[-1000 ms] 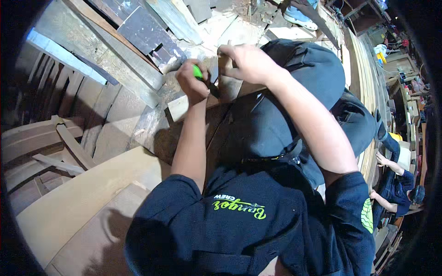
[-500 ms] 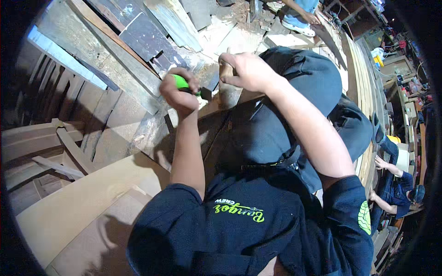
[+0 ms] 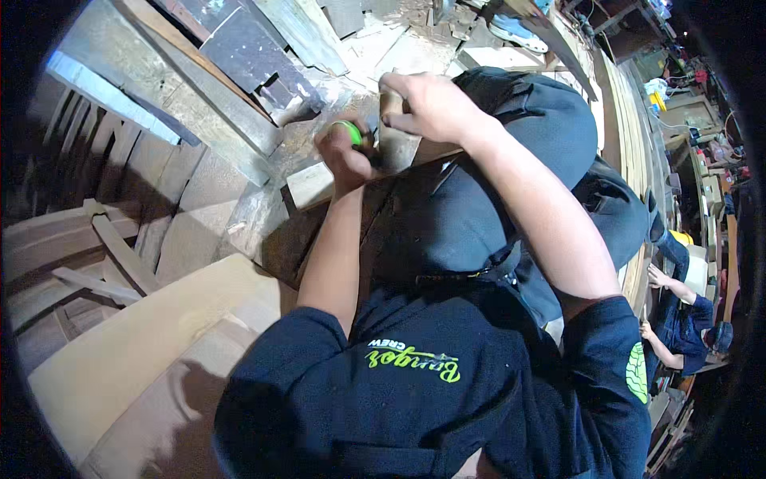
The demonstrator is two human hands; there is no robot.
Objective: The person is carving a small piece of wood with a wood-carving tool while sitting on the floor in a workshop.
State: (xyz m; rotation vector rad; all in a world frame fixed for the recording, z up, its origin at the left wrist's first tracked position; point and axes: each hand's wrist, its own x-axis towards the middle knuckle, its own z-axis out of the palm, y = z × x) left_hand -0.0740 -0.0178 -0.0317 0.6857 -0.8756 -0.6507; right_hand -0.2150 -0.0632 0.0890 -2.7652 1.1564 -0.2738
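Note:
My left hand point(image 3: 345, 156) is closed around a tool with a bright green rounded handle point(image 3: 348, 132); its working end is hidden. Close beside it on the right stands a brown, worn wooden piece point(image 3: 397, 148). My right hand point(image 3: 439, 108) wraps round the upper part of that piece, thumb and fingers on its sides. The lower end of the wooden piece is near the dark edge of a board by my thigh. A short pale wood block point(image 3: 309, 185) lies just left of my left wrist.
Planks and dark painted boards point(image 3: 251, 60) lie at the far left. Wooden frame parts point(image 3: 120, 247) and a broad pale panel point(image 3: 159, 343) are at my left. Long strips point(image 3: 626, 136) run along the right, where another person point(image 3: 690, 331) works. A shoe point(image 3: 517, 33) shows at the far side.
My left hand has moved right with the green-handled tool, coming up against the wooden piece. The right hand stays nearly in place. The far person's hand has gone out of sight.

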